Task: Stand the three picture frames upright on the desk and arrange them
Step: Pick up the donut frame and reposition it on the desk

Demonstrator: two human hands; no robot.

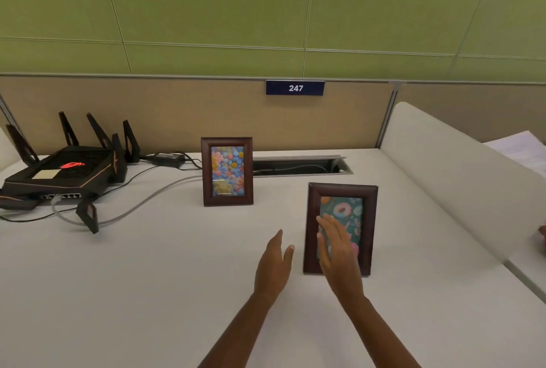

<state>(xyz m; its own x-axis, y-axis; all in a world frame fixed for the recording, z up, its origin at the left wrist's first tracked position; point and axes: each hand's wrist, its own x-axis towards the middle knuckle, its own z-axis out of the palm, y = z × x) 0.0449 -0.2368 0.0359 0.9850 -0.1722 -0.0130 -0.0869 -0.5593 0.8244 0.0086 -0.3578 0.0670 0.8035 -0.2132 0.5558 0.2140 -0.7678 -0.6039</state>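
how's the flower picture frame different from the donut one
The flower frame shows pastel flowers; the donut frame shows donuts on dark green. The flower frame stands farther back, near the cable slot; the donut frame is nearer, partly covered by the right hand. Both are upright, dark wood, portrait format.

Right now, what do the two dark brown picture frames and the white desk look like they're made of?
The flower-print frame and the doughnut-print frame look like dark stained wood with a satin sheen, judging by their stepped moulding; painted plastic is possible. The white desk looks like matte laminate, flat and glare-free.
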